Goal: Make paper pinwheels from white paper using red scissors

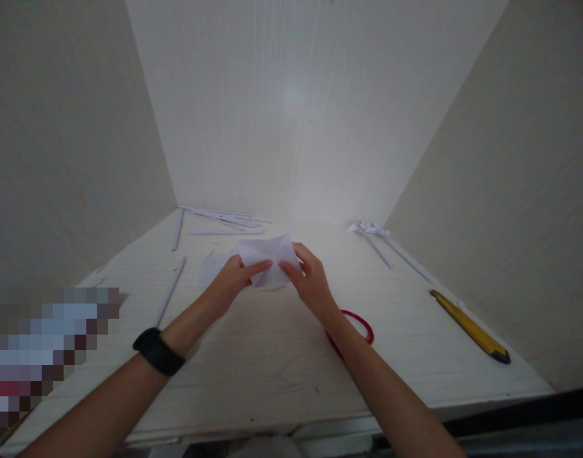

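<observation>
Both hands hold a creased piece of white paper [272,251] above the middle of the white table. My left hand [236,273] pinches its left side, thumb lying across the near face and fingers behind. On the right side, my right hand [310,270] grips the paper the same way, with its thumb pointing inward. The two thumb tips are close together but apart. Another white paper sheet [211,268] lies on the table just left of the held one, partly covered by my left hand. Under my right forearm sits a red ring [367,331], partly hidden.
Several thin white paper rolls [224,218] lie by the back wall, and another roll [171,289] lies at left. Crumpled paper scraps [367,227] sit at the back right. A yellow box cutter [470,326] rests along the right wall. A pixelated area covers the lower left.
</observation>
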A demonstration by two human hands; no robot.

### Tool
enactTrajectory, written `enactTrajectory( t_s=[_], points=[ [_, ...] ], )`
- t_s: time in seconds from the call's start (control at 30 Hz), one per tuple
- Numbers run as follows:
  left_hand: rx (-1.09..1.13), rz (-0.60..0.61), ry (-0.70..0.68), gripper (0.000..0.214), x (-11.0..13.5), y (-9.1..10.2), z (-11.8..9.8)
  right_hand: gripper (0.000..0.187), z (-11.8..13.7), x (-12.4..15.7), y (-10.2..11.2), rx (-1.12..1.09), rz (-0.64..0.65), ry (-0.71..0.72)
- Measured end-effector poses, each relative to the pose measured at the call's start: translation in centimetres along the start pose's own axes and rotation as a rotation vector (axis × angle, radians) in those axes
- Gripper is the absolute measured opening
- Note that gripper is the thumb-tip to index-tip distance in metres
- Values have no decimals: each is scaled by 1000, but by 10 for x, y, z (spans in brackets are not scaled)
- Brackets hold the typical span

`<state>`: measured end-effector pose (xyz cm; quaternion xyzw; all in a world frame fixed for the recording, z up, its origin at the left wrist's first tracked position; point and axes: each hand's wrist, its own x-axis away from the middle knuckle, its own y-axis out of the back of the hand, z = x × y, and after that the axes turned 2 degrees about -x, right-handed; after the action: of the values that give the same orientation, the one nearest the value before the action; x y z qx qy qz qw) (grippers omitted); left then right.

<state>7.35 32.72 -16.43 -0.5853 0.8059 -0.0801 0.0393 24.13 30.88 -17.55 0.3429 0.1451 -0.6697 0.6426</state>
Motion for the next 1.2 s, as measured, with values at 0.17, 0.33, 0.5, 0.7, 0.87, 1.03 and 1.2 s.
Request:
enactTrajectory(
  t_s=[0.17, 0.33, 0.5, 0.7, 0.87, 1.03, 1.2],
  points=[
    [69, -1, 16, 26, 0, 0, -1, 29, 9, 2, 0, 119, 72, 198],
    [160, 76, 34, 26, -7, 2, 3, 46, 6, 6, 2, 238, 137, 295],
    [234, 101, 56, 38, -10, 4, -3, 52, 2, 9, 3, 337, 166, 315],
    [181, 87, 47, 27, -6, 3, -8, 56, 0, 6, 4, 374, 204, 311],
    [37, 41, 18, 34, -6, 4, -1, 48, -2, 7, 3, 309, 158, 269],
    [-105, 41, -6, 34, -6, 8, -1, 37, 3, 7, 7, 212, 38, 159],
    [-192, 89, -50, 32, -6, 10, -3, 26, 2, 3, 3, 199, -45, -27]
  ],
)
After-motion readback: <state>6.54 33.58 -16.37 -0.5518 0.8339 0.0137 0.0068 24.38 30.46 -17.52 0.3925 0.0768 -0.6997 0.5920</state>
